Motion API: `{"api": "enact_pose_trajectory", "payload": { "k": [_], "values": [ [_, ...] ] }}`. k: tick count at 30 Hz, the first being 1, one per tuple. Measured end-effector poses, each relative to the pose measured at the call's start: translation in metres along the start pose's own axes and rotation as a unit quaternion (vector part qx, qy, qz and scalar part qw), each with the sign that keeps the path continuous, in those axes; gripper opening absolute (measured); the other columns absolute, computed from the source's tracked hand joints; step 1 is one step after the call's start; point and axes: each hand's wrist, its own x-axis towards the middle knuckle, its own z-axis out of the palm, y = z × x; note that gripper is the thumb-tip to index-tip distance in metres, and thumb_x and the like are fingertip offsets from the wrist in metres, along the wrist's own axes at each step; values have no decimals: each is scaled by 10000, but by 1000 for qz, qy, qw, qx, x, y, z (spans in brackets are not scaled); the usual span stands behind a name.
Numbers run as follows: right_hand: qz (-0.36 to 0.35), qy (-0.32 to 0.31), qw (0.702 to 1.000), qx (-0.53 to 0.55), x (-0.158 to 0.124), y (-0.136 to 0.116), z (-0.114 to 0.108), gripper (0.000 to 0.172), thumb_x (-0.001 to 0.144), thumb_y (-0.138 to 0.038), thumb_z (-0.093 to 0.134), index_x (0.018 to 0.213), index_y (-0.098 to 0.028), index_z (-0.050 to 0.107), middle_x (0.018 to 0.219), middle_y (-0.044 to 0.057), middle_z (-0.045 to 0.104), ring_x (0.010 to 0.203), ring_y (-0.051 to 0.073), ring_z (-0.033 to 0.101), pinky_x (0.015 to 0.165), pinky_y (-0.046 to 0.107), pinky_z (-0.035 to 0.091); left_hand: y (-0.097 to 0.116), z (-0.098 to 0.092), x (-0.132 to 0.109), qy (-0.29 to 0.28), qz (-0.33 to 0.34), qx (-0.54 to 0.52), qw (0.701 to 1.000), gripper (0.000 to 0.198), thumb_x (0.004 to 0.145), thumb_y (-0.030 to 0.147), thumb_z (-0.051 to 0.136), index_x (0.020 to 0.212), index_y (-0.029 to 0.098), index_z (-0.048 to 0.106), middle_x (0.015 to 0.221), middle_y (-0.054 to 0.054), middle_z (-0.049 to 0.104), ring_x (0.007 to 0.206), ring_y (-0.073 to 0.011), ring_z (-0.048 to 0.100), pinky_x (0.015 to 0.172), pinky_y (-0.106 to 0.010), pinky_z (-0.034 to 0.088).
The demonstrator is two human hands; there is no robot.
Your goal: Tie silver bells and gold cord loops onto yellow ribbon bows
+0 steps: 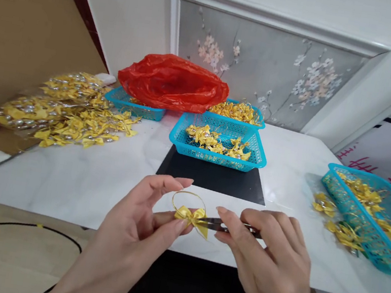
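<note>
Between its thumb and fingers, my left hand (146, 226) pinches a small yellow ribbon bow (187, 214). A thin gold loop (190, 194) stands up from the bow. My right hand (268, 251) grips a pair of dark metal thread snips (221, 225), blades pointing left. Their tips touch or overlap the right side of the bow; whether they are cutting a thread there cannot be made out. Both hands are above the table's front edge. Just beyond them, a blue plastic basket (216, 159) holds several yellow bows, standing partly on a black mat (213, 175).
A red plastic bag (169, 79) rests over a blue basket (138, 108) at the back. Piles of yellow bows with pearly beads (87, 123) lie left. Another blue basket (365, 230) stands right, with loose bows (343, 235) beside it. The white table (118, 178) meets a wall behind.
</note>
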Motion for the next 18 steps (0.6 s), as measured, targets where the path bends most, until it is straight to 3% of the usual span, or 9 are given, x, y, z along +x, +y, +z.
{"api": "enact_pose_trajectory", "payload": {
  "k": [5, 18],
  "values": [
    [-16, -3, 1000, -11, -2, -1, 3, 198, 954, -167, 628, 1148, -179, 660, 866, 57, 597, 728, 164, 505, 649, 336, 317, 5, 7, -3, 24, -8, -27, 999, 276, 773, 156, 752, 985, 294, 643, 1260, 8, 672, 754, -132, 726, 668, -195, 588],
    [-19, 0, 1000, 6, -4, -4, 8, 205, 944, -178, 640, 1148, -183, 666, 854, 56, 595, 727, 171, 501, 650, 337, 320, 2, 1, -3, 4, 3, 10, 1000, 281, 792, 190, 742, 1036, 313, 675, 1284, -8, 673, 786, -156, 728, 701, -217, 612]
  ]
}}
